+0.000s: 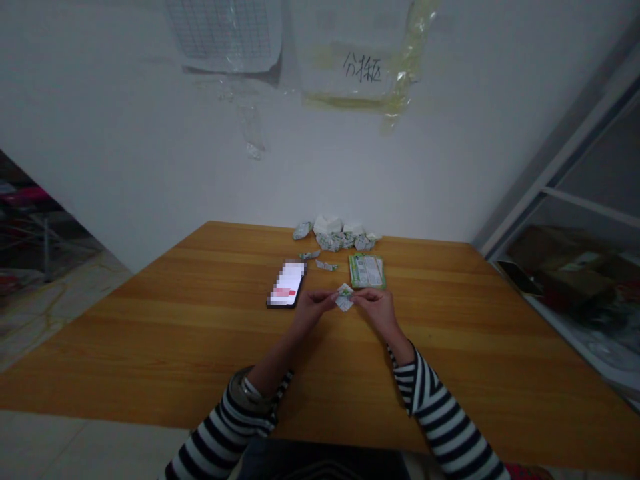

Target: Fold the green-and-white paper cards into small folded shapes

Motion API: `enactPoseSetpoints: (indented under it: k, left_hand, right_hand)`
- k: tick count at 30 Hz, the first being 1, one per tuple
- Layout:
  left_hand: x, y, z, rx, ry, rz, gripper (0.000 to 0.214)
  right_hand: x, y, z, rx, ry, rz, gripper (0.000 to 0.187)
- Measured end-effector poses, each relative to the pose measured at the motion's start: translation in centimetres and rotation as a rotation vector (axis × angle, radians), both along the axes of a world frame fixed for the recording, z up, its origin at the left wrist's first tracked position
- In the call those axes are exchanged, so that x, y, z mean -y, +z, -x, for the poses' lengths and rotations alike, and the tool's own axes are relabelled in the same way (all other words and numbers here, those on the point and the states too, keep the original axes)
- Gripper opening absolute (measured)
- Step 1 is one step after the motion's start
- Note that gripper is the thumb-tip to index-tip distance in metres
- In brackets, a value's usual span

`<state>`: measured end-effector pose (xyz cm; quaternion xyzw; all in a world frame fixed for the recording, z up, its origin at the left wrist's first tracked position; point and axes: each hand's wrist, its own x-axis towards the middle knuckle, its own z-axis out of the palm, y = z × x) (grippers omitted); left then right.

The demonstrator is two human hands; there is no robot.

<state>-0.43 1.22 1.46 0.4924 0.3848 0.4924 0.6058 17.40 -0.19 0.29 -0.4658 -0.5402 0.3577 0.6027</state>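
A small white-and-green printed piece [345, 298], paper-like and turned cornerwise, hangs just above the wooden table. My left hand [316, 305] pinches its left corner between thumb and fingers. On the opposite side, the fingertips of my right hand [376, 307] are closed on its right corner. Whether it is a folded sheet or a small sachet I cannot tell. Right behind my right hand lies a flat green-and-white packet [367, 271]. A phone [287, 283] with a lit screen rests to the left of my left hand.
Crumpled white and printed pieces [340, 235] are heaped at the table's back edge by the wall. Two small scraps [327, 265] lie in front of the heap. The wooden table [200, 333] meets a white wall with taped papers [227, 33]. Shelving with boxes [565, 267] stands at right.
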Motion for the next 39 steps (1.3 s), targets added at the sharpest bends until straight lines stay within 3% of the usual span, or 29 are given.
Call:
enactPoseSetpoints:
  k: [8, 14, 21, 30, 39]
  left_hand:
    - [0.7, 0.0, -0.5, 0.055, 0.117, 0.02, 0.042]
    - [0.8, 0.1, -0.7, 0.132, 0.085, 0.051, 0.069]
    - [0.7, -0.7, -0.8, 0.204, -0.021, 0.144, 0.048]
    - [0.8, -1.0, -1.1, 0.316, 0.066, 0.214, 0.045]
    - [0.6, -1.2, -1.1, 0.143, 0.034, 0.153, 0.048]
  right_hand:
    - [0.3, -0.6, 2.2, -0.062, -0.074, 0.008, 0.019]
    - [0.6, -0.2, 2.5, -0.101, -0.036, -0.002, 0.023]
    - [0.9, -0.2, 2.8, -0.141, -0.021, -0.032, 0.026]
    - [0.8, -0.8, 3.5, -0.127, 0.01, -0.001, 0.031]
    - [0.8, -0.7, 3.2, -0.071, 0.116, 0.011, 0.039]
